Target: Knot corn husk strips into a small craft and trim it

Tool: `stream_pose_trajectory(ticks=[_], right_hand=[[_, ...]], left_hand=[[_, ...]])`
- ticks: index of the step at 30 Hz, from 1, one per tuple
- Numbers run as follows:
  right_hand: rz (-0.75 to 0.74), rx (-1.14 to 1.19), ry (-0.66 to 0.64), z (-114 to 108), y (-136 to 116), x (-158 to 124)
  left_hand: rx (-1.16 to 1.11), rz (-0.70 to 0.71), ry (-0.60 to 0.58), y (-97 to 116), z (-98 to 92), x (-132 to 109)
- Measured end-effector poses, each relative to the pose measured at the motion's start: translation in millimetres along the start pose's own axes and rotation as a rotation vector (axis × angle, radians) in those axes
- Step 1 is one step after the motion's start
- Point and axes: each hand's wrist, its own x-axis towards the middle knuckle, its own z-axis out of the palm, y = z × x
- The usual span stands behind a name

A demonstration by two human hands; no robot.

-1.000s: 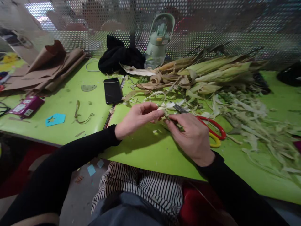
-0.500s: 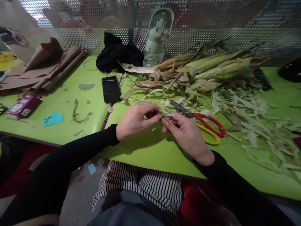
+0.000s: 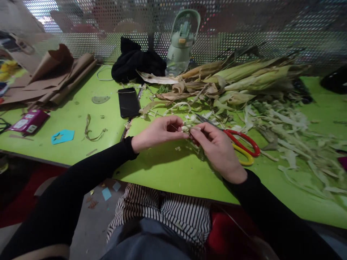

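Note:
Between my two hands, over the front part of the green table point(image 3: 173, 177), is a small pale bundle of corn husk point(image 3: 186, 128). My left hand point(image 3: 159, 133) pinches its left side between thumb and fingers. My right hand point(image 3: 218, 151) grips the other side, thumb and forefinger pressed together. Bits of husk stick out below the fingers; much of the bundle is hidden by them. Just behind my right hand lie scissors point(image 3: 245, 141) with one red and one yellow handle, their blades partly covered by the hand.
Corn husks point(image 3: 252, 77) are piled at the back, with shredded husk strips point(image 3: 295, 141) at the right. A black phone point(image 3: 129, 103), a green bottle point(image 3: 179, 50), black cloth point(image 3: 138, 63), brown paper point(image 3: 54, 79), a purple packet point(image 3: 30, 121) and a blue paper piece point(image 3: 63, 137) also lie around.
The husk between my fingers has turned and now shows as a rounder, knobbly bundle. My right hand has shifted slightly, covering more of the scissors; my left hand has barely moved.

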Motion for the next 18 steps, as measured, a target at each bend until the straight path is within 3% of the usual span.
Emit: stream_pose_trajectory(ticks=[4,11,18], right_hand=[[-0.008,-0.022,-0.082,-0.7,-4.4,-3.0],[0.039,0.142,-0.04,-0.9,0.1,-2.8],[0.129,0.279,-0.007,-5.1,7.8,-4.0]], left_hand=[[0.059,0.017,-0.012,-1.5,1.5,-1.9],[-0.091,-0.113,-0.044,5.3,-5.3,-2.7],[0.176,-0.004,-0.039,7.0,-7.1,-4.0]])
